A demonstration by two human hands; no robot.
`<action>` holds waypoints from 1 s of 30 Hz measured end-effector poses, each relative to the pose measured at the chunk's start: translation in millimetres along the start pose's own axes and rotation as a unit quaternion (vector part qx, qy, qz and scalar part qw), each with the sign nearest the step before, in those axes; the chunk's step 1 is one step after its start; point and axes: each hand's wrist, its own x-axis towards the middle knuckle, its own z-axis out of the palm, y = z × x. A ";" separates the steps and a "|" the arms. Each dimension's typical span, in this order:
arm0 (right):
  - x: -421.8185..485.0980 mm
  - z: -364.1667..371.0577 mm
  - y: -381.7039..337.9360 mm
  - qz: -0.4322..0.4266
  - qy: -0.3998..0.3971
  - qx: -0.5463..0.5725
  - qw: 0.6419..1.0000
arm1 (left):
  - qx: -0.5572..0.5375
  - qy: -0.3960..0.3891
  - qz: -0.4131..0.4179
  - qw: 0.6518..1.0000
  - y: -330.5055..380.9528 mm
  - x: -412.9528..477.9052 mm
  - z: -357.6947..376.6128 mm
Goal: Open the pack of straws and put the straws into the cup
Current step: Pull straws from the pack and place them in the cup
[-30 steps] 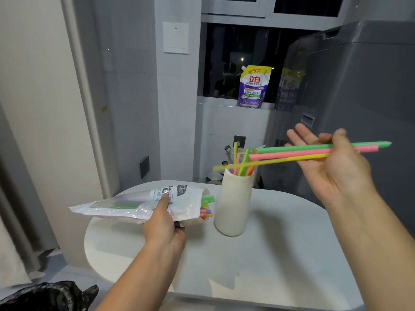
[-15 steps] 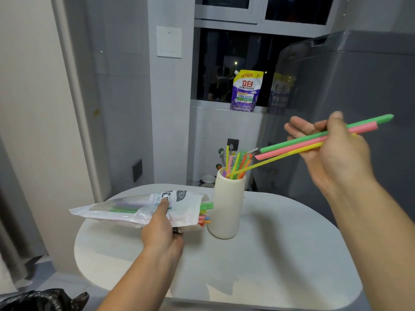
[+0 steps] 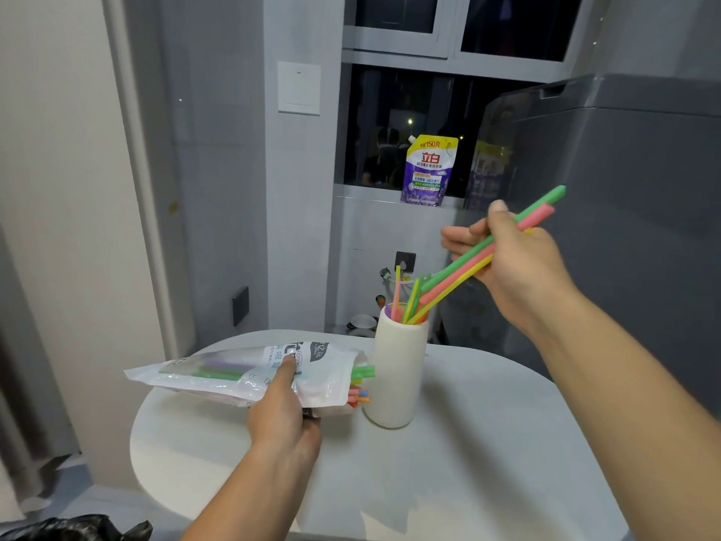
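Observation:
A tall white cup (image 3: 398,376) stands on the round white table (image 3: 448,462), with several coloured straws sticking out of its mouth. My right hand (image 3: 515,267) grips three straws (image 3: 464,269), green, pink and yellow, slanted down to the left with their lower ends at the cup's mouth. My left hand (image 3: 285,411) holds the clear straw pack (image 3: 242,372) just above the table, left of the cup. The pack's open end faces the cup, and more straw tips (image 3: 361,384) poke out of it.
A large grey appliance (image 3: 624,228) stands right behind the table. A purple detergent pouch (image 3: 428,171) sits on the window ledge. Grey wall and a door frame are on the left. A black bag (image 3: 78,529) lies on the floor at the lower left.
My right hand has tilted the three straws from nearly level to steeply slanted and brought their lower ends down to the cup's mouth. My left hand and the pack have stayed put.

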 end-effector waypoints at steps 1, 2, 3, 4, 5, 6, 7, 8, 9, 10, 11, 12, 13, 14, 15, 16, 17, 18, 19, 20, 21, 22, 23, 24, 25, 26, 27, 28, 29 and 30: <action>2.1 3.3 1.2 0.002 -0.008 -0.019 1.000 | 0.001 -0.004 -0.005 1.000 0.0 0.9 -0.5; 4.7 6.9 2.6 0.005 -0.017 -0.039 0.999 | 0.001 -0.007 -0.012 1.000 0.6 2.1 -0.9; 7.1 9.1 4.0 0.009 -0.027 -0.058 0.998 | 0.001 -0.009 -0.017 1.000 0.7 2.5 -0.8; 9.7 11.1 5.9 0.016 -0.040 -0.074 0.996 | 0.000 -0.010 -0.018 1.000 1.0 3.1 -1.0; 12.2 12.8 8.2 0.021 -0.053 -0.093 0.994 | 0.000 -0.012 -0.018 1.000 1.2 3.7 -1.3; 14.6 13.7 11.0 0.022 -0.068 -0.124 0.990 | 0.002 -0.014 -0.017 1.000 1.1 3.8 -1.5; 16.9 14.2 14.0 0.017 -0.083 -0.167 0.982 | 0.005 -0.015 -0.015 1.000 0.8 3.6 -1.4; 18.9 14.7 17.3 0.008 -0.098 -0.212 0.972 | 0.007 -0.015 -0.014 1.000 0.2 4.2 -1.8; 21.3 15.2 20.4 -0.003 -0.111 -0.247 0.963 | 0.008 -0.016 -0.017 1.000 -0.4 5.0 -1.9; 24.3 15.6 23.5 -0.008 -0.123 -0.269 0.955 | 0.009 -0.018 -0.023 1.000 -0.9 5.4 -2.2; 27.9 16.2 26.7 -0.008 -0.135 -0.281 0.950 | 0.009 -0.021 -0.030 0.999 -1.3 5.3 -2.4; 32.2 16.5 30.3 -0.003 -0.148 -0.290 0.946 | 0.008 -0.023 -0.034 0.999 -1.6 5.0 -2.5; 36.3 16.6 33.7 0.004 -0.162 -0.299 0.940 | 0.006 -0.023 -0.036 0.999 -1.7 4.8 -2.7; 40.3 17.0 37.0 0.013 -0.176 -0.310 0.934 | 0.006 -0.024 -0.035 0.999 -1.8 4.7 -3.2; 44.2 17.9 40.6 0.021 -0.190 -0.321 0.928 | 0.006 -0.023 -0.032 0.999 -1.8 5.0 -3.8; 47.3 19.0 44.2 0.028 -0.202 -0.333 0.921 | 0.007 -0.022 -0.030 0.999 -2.1 5.6 -4.7; 50.1 20.6 48.1 0.037 -0.213 -0.343 0.914 | 0.009 -0.021 -0.031 0.999 -2.5 6.4 -5.3; 52.2 21.9 51.6 0.047 -0.222 -0.352 0.908 | 0.011 -0.020 -0.032 0.999 -2.9 6.9 -5.6; 53.9 23.1 55.9 0.058 -0.233 -0.358 0.902 | 0.013 -0.019 -0.033 0.999 -3.5 7.5 -6.1; 54.9 23.6 58.9 0.066 -0.246 -0.361 0.897 | 0.015 -0.019 -0.033 0.999 -4.1 7.5 -6.5; 56.1 23.6 62.3 0.068 -0.258 -0.364 0.892 | 0.015 -0.019 -0.034 0.999 -4.8 7.2 -6.7; 57.3 22.7 65.5 0.068 -0.264 -0.364 0.891 | 0.015 -0.021 -0.035 0.999 -5.4 6.9 -6.6; 58.0 21.5 67.8 0.064 -0.262 -0.357 0.894 | 0.016 -0.021 -0.035 0.999 -6.2 6.7 -6.5; 58.0 20.2 69.0 0.058 -0.255 -0.340 0.903 | 0.018 -0.019 -0.034 0.999 -7.0 6.9 -6.5; 58.3 19.1 70.1 0.049 -0.244 -0.318 0.915 | 0.019 -0.017 -0.032 0.999 -7.4 7.1 -6.3; 58.0 18.1 71.1 0.034 -0.227 -0.297 0.927 | 0.021 -0.014 -0.031 0.999 -8.0 7.3 -6.2; 57.1 17.7 71.6 0.015 -0.205 -0.280 0.938 | 0.021 -0.010 -0.029 0.999 -8.6 7.7 -6.2; 56.1 17.7 71.6 -0.004 -0.181 -0.267 0.947 | 0.021 -0.009 -0.030 0.999 -8.9 7.5 -6.2; 55.5 18.4 71.4 -0.024 -0.156 -0.256 0.954 | 0.021 -0.010 -0.034 0.999 -9.0 6.9 -6.1; 55.1 19.5 70.8 -0.044 -0.135 -0.249 0.958 | 0.022 -0.013 -0.038 0.999 -8.8 5.8 -5.9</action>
